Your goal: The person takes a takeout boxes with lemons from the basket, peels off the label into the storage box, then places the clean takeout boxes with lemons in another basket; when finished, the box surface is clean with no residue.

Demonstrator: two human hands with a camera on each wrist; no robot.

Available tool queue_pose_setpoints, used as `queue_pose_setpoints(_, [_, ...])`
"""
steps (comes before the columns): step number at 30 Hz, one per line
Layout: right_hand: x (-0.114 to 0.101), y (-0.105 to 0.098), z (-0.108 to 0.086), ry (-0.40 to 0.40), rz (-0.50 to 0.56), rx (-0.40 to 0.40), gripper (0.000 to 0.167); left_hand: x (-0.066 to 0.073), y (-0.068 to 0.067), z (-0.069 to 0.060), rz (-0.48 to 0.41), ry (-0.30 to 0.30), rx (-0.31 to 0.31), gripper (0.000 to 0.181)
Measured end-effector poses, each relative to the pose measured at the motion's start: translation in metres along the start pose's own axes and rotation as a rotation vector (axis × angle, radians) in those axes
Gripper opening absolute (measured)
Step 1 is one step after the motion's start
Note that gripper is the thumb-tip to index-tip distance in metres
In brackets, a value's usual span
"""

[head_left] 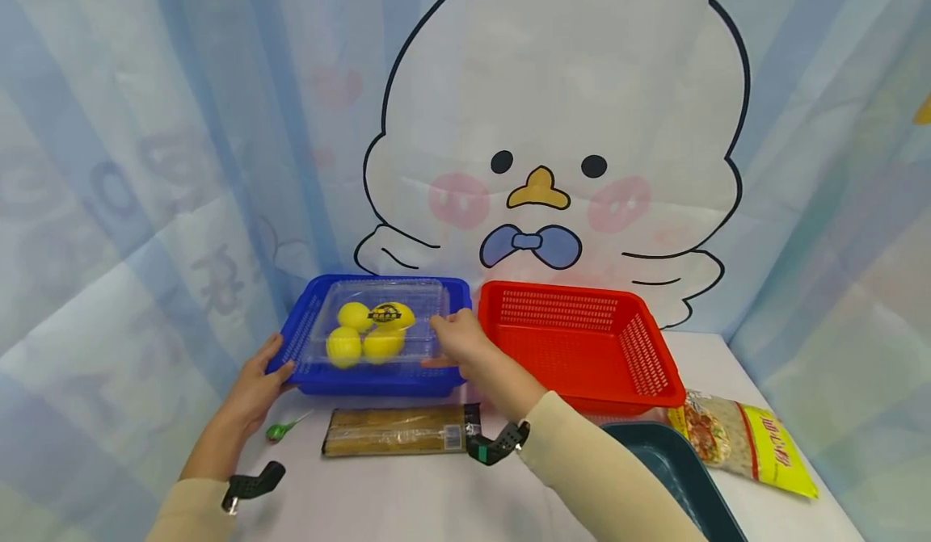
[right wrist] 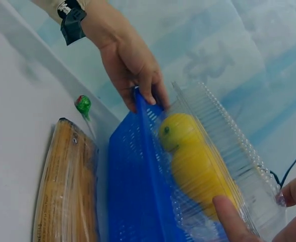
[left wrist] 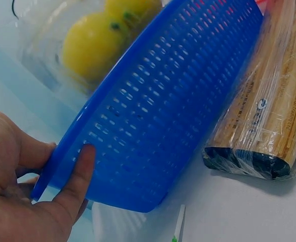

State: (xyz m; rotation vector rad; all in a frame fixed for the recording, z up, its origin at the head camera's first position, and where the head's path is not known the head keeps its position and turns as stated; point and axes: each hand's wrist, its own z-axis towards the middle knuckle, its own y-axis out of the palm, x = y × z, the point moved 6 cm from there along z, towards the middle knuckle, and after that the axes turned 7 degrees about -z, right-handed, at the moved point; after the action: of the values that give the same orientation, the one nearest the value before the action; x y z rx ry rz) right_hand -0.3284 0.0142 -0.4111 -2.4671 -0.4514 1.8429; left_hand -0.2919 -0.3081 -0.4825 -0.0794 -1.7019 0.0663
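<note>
Cream cloth on my right sleeve (head_left: pixel 611 473) lies nearest the camera, reaching towards the clear box (head_left: pixel 381 324) of yellow fruits (head_left: pixel 345 346). My right hand (head_left: pixel 460 338) grips that box by its right end, digits bent in from either side. My left hand (head_left: pixel 258 382) pinches the left rim of the blue basket (head_left: pixel 374 384). I judge the step as handling the box while steadying the basket — in or out, I can't tell. Next seems to call for a level box and a firm rim. From the head, the box simply overlaps the basket; the right wrist view suggests it is partly above the rim — and only the head view shows the dark tray (head_left: pixel 672 477).
</note>
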Motion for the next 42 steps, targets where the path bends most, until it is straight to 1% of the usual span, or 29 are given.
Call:
queue_pose_setpoints(3, [-0.001, -0.005, -0.003, 0.009, 0.022, -0.015, 0.057, -0.001, -0.001, 0.001, -0.001, -0.004, -0.003, 0.07])
queue_pose_setpoints(7, [0.0, -0.012, -0.007, 0.013, 0.056, -0.041, 0.06, -0.001, -0.002, 0.001, 0.004, -0.003, 0.0, 0.07])
queue_pose_setpoints(11, [0.002, -0.019, -0.014, 0.005, 0.073, -0.073, 0.052, 0.001, -0.001, -0.001, 0.01, 0.008, -0.004, 0.07])
queue_pose_setpoints(13, [0.003, -0.025, -0.019, 0.008, 0.047, -0.089, 0.045, 0.0, -0.001, 0.0, 0.014, 0.008, -0.005, 0.07])
queue_pose_setpoints(16, [0.004, -0.033, -0.027, 0.007, -0.01, -0.098, 0.042, 0.0, -0.001, 0.0, 0.009, 0.006, -0.007, 0.07])
queue_pose_setpoints(18, [0.006, -0.039, -0.033, 0.005, -0.063, -0.087, 0.04, 0.0, -0.001, 0.0, 0.001, 0.001, -0.006, 0.07])
queue_pose_setpoints(23, [0.011, -0.049, -0.048, -0.003, -0.153, -0.069, 0.039, 0.002, 0.0, 0.0, -0.003, -0.007, -0.007, 0.07])
queue_pose_setpoints(26, [0.014, -0.055, -0.058, -0.012, -0.181, -0.072, 0.039, 0.002, 0.0, -0.001, 0.004, -0.009, -0.011, 0.07])
queue_pose_setpoints(30, [0.017, -0.06, -0.07, -0.018, -0.171, -0.086, 0.036, 0.002, -0.001, 0.001, 0.011, -0.019, -0.009, 0.07])
queue_pose_setpoints(33, [0.022, -0.065, -0.079, -0.02, -0.131, -0.118, 0.032, 0.001, -0.001, 0.001, 0.017, -0.023, -0.008, 0.07])
queue_pose_setpoints(35, [0.026, -0.068, -0.085, -0.017, -0.115, -0.14, 0.035, 0.001, -0.001, 0.001, 0.02, -0.019, -0.013, 0.07])
queue_pose_setpoints(39, [0.038, -0.073, -0.097, -0.001, -0.083, -0.211, 0.046, 0.001, -0.002, 0.001, 0.024, -0.011, -0.028, 0.071])
queue_pose_setpoints(42, [0.047, -0.077, -0.104, 0.016, -0.073, -0.25, 0.045, 0.001, -0.002, 0.001, 0.02, -0.007, -0.032, 0.071])
